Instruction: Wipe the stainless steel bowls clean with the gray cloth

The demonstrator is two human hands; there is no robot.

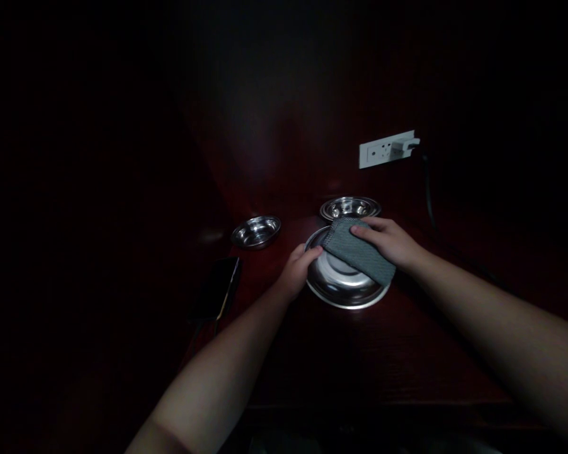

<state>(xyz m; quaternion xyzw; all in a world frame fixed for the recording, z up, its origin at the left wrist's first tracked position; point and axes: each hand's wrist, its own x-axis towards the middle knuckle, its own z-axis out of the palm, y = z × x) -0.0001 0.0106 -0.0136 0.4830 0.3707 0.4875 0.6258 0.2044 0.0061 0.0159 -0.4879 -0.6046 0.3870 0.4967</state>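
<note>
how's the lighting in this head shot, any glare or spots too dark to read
Head view: dim overall, the left side and upper corners near black; head view: bright reflections on the metal dish in the left hand and on the small bowl at left; head view: the phone nearly merges with the dark, while the white wall outlet stands out.
</note>
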